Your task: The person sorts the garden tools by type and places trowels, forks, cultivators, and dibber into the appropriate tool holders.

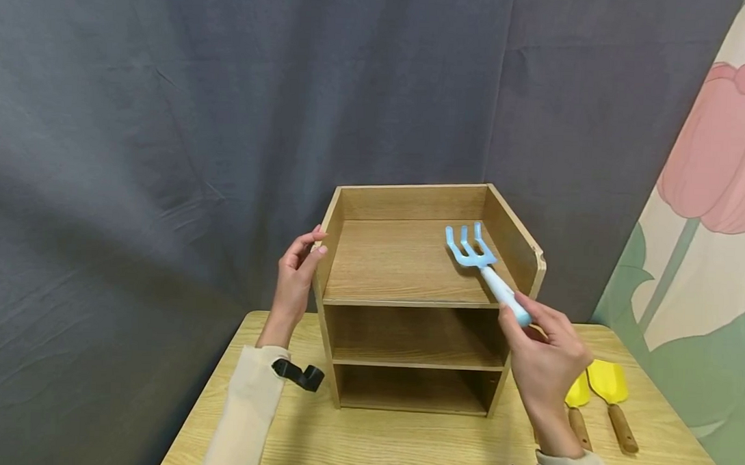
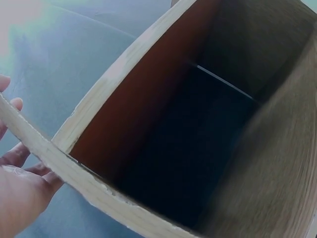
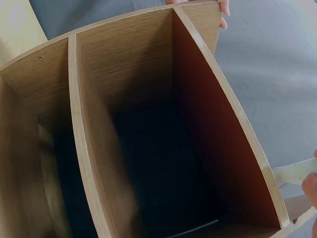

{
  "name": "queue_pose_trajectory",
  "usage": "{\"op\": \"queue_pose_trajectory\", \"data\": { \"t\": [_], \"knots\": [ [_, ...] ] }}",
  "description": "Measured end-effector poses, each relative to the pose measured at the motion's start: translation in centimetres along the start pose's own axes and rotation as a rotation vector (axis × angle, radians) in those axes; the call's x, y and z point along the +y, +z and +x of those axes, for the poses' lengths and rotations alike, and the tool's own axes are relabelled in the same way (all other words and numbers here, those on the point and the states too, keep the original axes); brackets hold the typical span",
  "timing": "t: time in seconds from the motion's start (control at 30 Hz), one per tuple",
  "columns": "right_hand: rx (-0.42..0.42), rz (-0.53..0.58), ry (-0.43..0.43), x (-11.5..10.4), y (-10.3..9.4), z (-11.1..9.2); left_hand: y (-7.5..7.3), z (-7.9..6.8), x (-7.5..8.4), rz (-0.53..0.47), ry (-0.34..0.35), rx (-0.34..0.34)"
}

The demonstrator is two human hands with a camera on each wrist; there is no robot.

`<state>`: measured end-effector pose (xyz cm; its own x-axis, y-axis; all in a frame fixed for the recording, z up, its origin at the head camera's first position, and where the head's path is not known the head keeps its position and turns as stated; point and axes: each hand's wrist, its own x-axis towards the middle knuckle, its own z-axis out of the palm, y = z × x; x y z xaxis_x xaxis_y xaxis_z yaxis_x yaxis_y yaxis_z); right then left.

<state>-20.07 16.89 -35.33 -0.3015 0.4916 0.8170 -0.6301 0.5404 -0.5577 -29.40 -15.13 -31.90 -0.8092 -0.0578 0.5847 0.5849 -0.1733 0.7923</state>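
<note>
In the head view my right hand (image 1: pixel 547 351) pinches the end of a light blue hand fork (image 1: pixel 470 255) between thumb and fingers. Its three tines point away from me, over the right part of the top shelf of a small wooden shelf unit (image 1: pixel 408 261). My left hand (image 1: pixel 297 278) touches the unit's left side panel near its front edge, fingers on the outside. In the left wrist view the left hand (image 2: pixel 25 188) lies behind the panel edge. The right wrist view shows only part of the fork's pale handle (image 3: pixel 294 172) and fingertips at the right border.
Two yellow-bladed shovels with wooden handles lie on the table right of the unit, one (image 1: pixel 615 405) in full view, the other (image 1: pixel 578 411) partly behind my right wrist. The unit stands on a light wooden table (image 1: pixel 390 445). A grey curtain (image 1: pixel 383 89) hangs behind.
</note>
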Motion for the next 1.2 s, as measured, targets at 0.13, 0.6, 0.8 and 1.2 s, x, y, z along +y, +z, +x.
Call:
{"op": "queue_pose_trajectory", "data": {
  "t": [0.13,0.6,0.8,1.2],
  "knots": [
    [0.006,-0.003,-0.011,-0.4,0.6,0.1,-0.2,0.0,0.1,0.018,-0.005,-0.015],
    [-0.003,-0.054,0.004,-0.1,1.5,-0.2,-0.5,-0.2,-0.5,0.072,-0.015,-0.032],
    [-0.024,-0.076,0.038,0.6,1.6,-0.1,-0.5,-0.2,-0.5,0.061,0.003,-0.025],
    [-0.227,-0.077,0.094,-0.1,1.4,0.2,-0.5,-0.2,-0.4,0.047,0.015,-0.031]
  ]
}}
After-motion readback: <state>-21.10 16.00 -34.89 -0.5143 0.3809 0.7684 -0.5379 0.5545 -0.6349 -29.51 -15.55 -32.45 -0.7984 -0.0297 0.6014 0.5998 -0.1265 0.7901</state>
